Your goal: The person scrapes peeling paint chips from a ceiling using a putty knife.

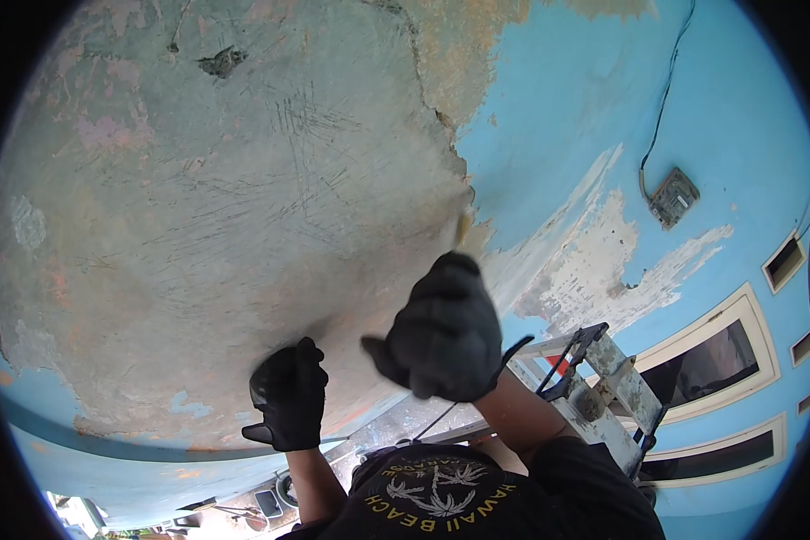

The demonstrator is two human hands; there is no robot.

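Note:
My right hand (445, 333), in a black glove, is closed in a fist in front of the wall (243, 180). Out of the top of the fist comes a narrow tool with a tan end (463, 229), reaching the ragged edge where grey plaster meets blue paint; the rest of it is hidden by the glove. My left hand (288, 394), also gloved in black, is lower and to the left, close against the bare plaster. Its thumb sticks out sideways, its other fingers are bent toward the wall, and no object shows in it.
A paint-spattered metal ladder (616, 387) stands close to my right arm. Beyond are cream-framed windows (711, 360) and a dusty electrical box (673, 198) with a hanging cable (664, 99). A crack (418, 63) runs down the plaster. Containers (268, 504) stand far below at left.

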